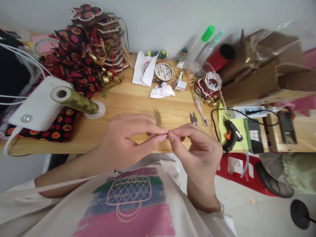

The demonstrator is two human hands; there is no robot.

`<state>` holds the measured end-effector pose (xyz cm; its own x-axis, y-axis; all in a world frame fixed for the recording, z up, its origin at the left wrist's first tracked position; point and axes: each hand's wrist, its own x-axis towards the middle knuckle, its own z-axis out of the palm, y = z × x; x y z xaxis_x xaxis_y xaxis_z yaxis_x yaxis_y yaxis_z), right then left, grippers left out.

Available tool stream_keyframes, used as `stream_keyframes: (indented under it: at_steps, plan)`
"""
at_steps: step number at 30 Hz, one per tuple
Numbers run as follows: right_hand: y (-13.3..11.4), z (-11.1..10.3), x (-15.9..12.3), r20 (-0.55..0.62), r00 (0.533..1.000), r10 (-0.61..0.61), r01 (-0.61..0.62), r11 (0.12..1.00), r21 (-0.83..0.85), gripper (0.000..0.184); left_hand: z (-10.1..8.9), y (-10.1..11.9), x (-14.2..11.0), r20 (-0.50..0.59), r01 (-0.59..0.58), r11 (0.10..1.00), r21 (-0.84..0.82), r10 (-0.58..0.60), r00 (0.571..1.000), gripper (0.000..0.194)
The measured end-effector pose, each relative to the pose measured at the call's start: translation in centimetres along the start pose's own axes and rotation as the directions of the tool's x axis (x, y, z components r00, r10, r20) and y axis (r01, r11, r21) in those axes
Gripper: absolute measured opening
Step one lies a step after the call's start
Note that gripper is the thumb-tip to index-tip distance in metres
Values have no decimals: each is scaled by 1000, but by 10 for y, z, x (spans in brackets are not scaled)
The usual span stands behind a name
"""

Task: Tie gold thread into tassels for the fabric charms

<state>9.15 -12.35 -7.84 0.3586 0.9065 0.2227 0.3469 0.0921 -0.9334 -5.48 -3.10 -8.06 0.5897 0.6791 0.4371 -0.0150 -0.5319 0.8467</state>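
Note:
My left hand point(128, 136) and my right hand point(197, 148) meet fingertip to fingertip over the front edge of the wooden table point(128, 102). Both pinch a small olive-green thread tassel point(157, 117), whose fringe sticks up behind my left fingers. The part held between the fingertips is hidden. A spool of olive-green thread point(75, 100) lies tilted to the left of my hands. Small snips point(194, 118) lie just beyond my right hand.
A white device point(37, 105) with cables rests on patterned red-black fabric point(71, 56) at left, beside stacked ornaments point(108, 36). A black glue gun point(230, 135) sits on a yellow-green mat at right. Bottles, crumpled tissue point(161, 90), a round tin and cardboard boxes point(261, 72) crowd the back.

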Motion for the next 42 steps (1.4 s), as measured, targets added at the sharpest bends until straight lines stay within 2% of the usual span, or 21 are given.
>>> stream_keyframes:
  at_steps: [4,8,11,17,19,23,28,33,37,42]
  plan:
    - [2,0,0,23,993,114,-116,988,104,10,-1,-1,0,-10,-45,998,42,45,999,8]
    - [2,-2,-1,59,975,216,-224,953,207,9,-2,1,0,-21,-10,999,45,11,1000,13]
    - [3,-3,-1,89,972,219,-236,927,291,15,-1,2,-1,-29,40,999,18,-40,999,18]
    - [5,-5,0,143,966,216,-255,887,384,25,-1,1,0,-31,52,998,-23,-53,998,17]
    - [5,-5,2,151,963,222,-265,878,400,25,-2,1,0,-35,54,998,23,-53,998,16]
    - [4,-5,4,181,951,251,-306,846,436,25,-2,0,-1,-48,-26,990,141,33,998,10]
    - [3,-9,5,252,932,261,-350,832,431,28,-1,-5,-1,-57,-45,975,217,59,997,13]
    - [5,-13,2,285,925,252,-353,846,399,28,0,-6,-1,-71,-13,979,202,28,997,14]
    - [4,-13,-2,277,940,201,-289,899,328,30,0,-6,-2,-68,-29,973,229,46,997,9]
    - [-5,-13,-7,267,955,127,-192,953,234,36,-2,-8,0,-55,-10,981,192,21,998,12]
